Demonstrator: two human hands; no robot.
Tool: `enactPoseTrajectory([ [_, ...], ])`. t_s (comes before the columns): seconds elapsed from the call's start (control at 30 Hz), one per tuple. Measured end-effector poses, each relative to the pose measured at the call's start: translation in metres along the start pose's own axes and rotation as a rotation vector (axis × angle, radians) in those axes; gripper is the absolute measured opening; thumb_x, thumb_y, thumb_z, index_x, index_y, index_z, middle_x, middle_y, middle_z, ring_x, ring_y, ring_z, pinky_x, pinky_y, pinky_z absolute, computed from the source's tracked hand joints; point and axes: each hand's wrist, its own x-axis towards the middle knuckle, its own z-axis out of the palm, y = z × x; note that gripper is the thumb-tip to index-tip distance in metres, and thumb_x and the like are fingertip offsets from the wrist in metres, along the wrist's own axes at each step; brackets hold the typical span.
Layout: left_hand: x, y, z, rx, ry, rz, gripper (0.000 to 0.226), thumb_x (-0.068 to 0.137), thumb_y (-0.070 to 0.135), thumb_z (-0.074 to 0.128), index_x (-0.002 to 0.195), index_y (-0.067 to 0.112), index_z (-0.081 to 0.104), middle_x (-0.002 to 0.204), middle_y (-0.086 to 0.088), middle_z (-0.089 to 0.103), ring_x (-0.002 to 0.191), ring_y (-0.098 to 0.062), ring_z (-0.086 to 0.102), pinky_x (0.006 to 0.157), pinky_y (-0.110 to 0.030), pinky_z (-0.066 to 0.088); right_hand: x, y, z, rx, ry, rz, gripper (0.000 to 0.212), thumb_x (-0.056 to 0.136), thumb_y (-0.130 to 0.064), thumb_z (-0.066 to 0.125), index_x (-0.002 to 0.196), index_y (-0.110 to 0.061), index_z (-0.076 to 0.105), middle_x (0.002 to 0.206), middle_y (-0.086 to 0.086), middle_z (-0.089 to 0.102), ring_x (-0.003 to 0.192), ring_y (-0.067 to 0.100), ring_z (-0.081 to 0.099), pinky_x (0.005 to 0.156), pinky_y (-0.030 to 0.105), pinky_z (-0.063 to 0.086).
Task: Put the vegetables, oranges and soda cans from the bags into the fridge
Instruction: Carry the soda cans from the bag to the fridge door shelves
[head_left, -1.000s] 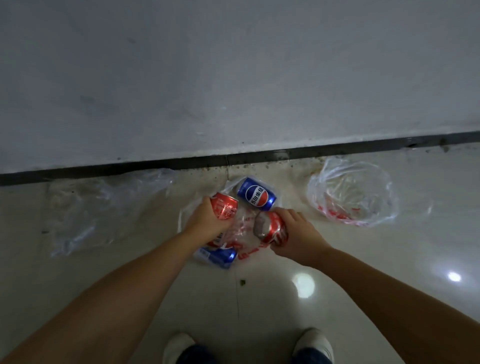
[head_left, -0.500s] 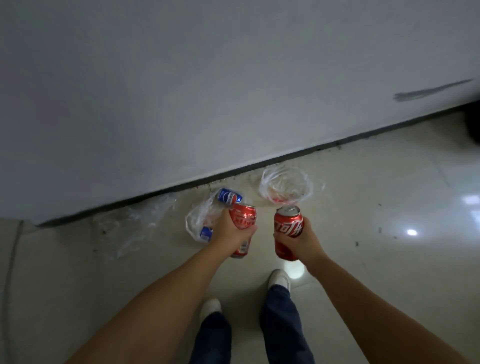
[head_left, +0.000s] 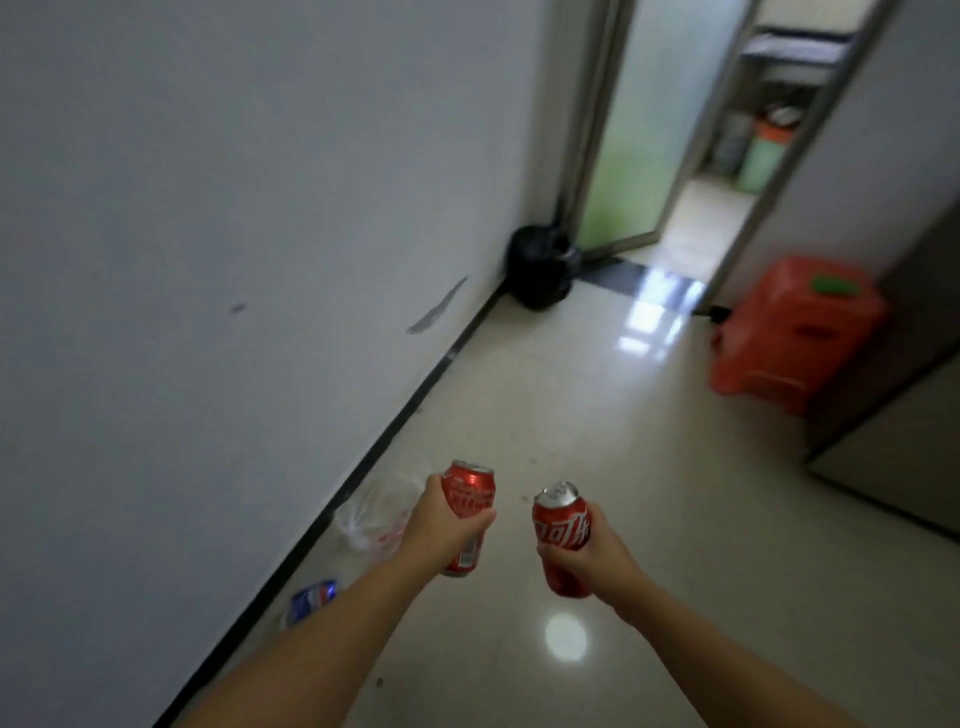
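While wrapped mid-body, left hand (head_left: 441, 525) round one red can (head_left: 467, 512), right hand (head_left: 597, 548) round another red can (head_left: 562, 538): rigid, probably weighty, smooth; best gripped around the middle.

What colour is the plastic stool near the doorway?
Orange-red stool, seen in the head view.

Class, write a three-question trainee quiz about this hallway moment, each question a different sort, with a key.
1. True or false: each hand holds a red can.
2. What lies by the wall at lower left? A) blue can B) orange C) bottle
3. Fill in: the stool at right is ____.

Key: 1 true: left hand grips one red can, right hand the other can. 2 A, the blue can. 3 red, the stool.
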Motion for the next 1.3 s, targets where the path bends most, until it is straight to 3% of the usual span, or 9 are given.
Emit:
enactPoseTrajectory([
  [0.2, -0.053, 0.091, 0.146, 0.071, -0.219, 0.179, 0.052, 0.075, 0.026, 0.077, 0.111, 0.025, 0.038, 0.102, 0.004, 0.056, 0.091, -0.014, 0.056, 0.076, -0.027, 0.043, -0.09, 0.055, -0.162, 0.049, 0.263, 0.01, 0.067, 0.067, -0.013, 0.081, 0.124, -0.02, 0.046, 0.101, 0.0, 0.066, 0.094, 0.014, 0.064, 0.08, 0.027, 0.052],
  [0.3, -0.087, 0.13, 0.24, 0.137, -0.292, 0.254, 0.051, 0.075, 0.025, 0.077, 0.11, 0.021, 0.04, 0.098, 0.002, 0.056, 0.088, -0.016, 0.056, 0.075, -0.028, 0.043, -0.144, 0.094, -0.247, 0.12, 0.414, 0.003, 0.062, 0.07, -0.011, 0.08, 0.12, -0.023, 0.046, 0.102, -0.002, 0.064, 0.093, 0.012, 0.062, 0.077, 0.024, 0.048],
  [0.53, -0.186, 0.193, 0.458, 0.091, -0.502, 0.272, 0.052, 0.074, 0.029, 0.077, 0.113, 0.018, 0.044, 0.105, -0.004, 0.06, 0.093, -0.022, 0.059, 0.08, -0.033, 0.047, -0.275, 0.182, -0.427, 0.206, 0.681, 0.044, 0.069, 0.069, -0.015, 0.081, 0.126, -0.024, 0.043, 0.113, 0.0, 0.061, 0.105, 0.018, 0.059, 0.09, 0.032, 0.047],
  [0.67, -0.219, 0.239, 0.541, 0.128, -0.619, 0.375, 0.059, 0.073, 0.027, 0.079, 0.12, 0.014, 0.046, 0.11, -0.005, 0.061, 0.096, -0.02, 0.059, 0.081, -0.033, 0.047, -0.315, 0.201, -0.51, 0.231, 0.811, 0.024, 0.063, 0.069, -0.011, 0.081, 0.122, -0.021, 0.048, 0.111, 0.003, 0.063, 0.098, 0.015, 0.06, 0.085, 0.029, 0.044],
  [0.8, -0.222, 0.311, 0.588, 0.084, -0.607, 0.51, 0.059, 0.075, 0.026, 0.078, 0.121, 0.014, 0.043, 0.106, -0.002, 0.057, 0.095, -0.018, 0.057, 0.081, -0.032, 0.046, -0.314, 0.186, -0.586, 0.252, 0.898, -0.039, 0.057, 0.072, -0.013, 0.08, 0.118, -0.021, 0.047, 0.107, 0.001, 0.061, 0.097, 0.016, 0.058, 0.086, 0.032, 0.043],
  [0.93, -0.197, 0.402, 0.62, 0.027, -0.573, 0.655, 0.062, 0.075, 0.03, 0.077, 0.124, 0.017, 0.042, 0.114, -0.003, 0.059, 0.101, -0.019, 0.059, 0.083, -0.034, 0.047, -0.287, 0.139, -0.665, 0.231, 0.923, -0.186, 0.057, 0.074, -0.015, 0.079, 0.117, -0.024, 0.044, 0.108, 0.001, 0.06, 0.099, 0.018, 0.057, 0.087, 0.032, 0.043],
  [1.07, -0.163, 0.503, 0.649, -0.006, -0.493, 0.835, 0.055, 0.076, 0.032, 0.075, 0.118, 0.02, 0.042, 0.107, 0.001, 0.059, 0.098, -0.017, 0.06, 0.086, -0.035, 0.049, -0.239, 0.083, -0.755, 0.213, 0.895, -0.349, 0.062, 0.071, -0.019, 0.08, 0.121, -0.024, 0.044, 0.113, -0.001, 0.06, 0.107, 0.02, 0.057, 0.1, 0.042, 0.044],
  [1.23, -0.115, 0.623, 0.695, -0.091, -0.469, 0.943, 0.053, 0.075, 0.03, 0.077, 0.114, 0.023, 0.043, 0.104, 0.002, 0.06, 0.097, -0.014, 0.061, 0.081, -0.032, 0.05, -0.177, 0.017, -0.863, 0.254, 0.85, -0.501, 0.055, 0.074, -0.012, 0.078, 0.116, -0.023, 0.044, 0.102, -0.006, 0.059, 0.092, 0.008, 0.056, 0.089, 0.033, 0.043],
  [1.3, -0.104, 0.665, 0.709, -0.071, -0.456, 0.974, 0.053, 0.076, 0.029, 0.076, 0.115, 0.023, 0.041, 0.103, 0.003, 0.058, 0.097, -0.013, 0.059, 0.08, -0.03, 0.048, -0.157, -0.007, -0.905, 0.258, 0.851, -0.549, 0.056, 0.073, -0.011, 0.078, 0.117, -0.022, 0.046, 0.106, -0.001, 0.061, 0.096, 0.013, 0.058, 0.09, 0.034, 0.044],
])
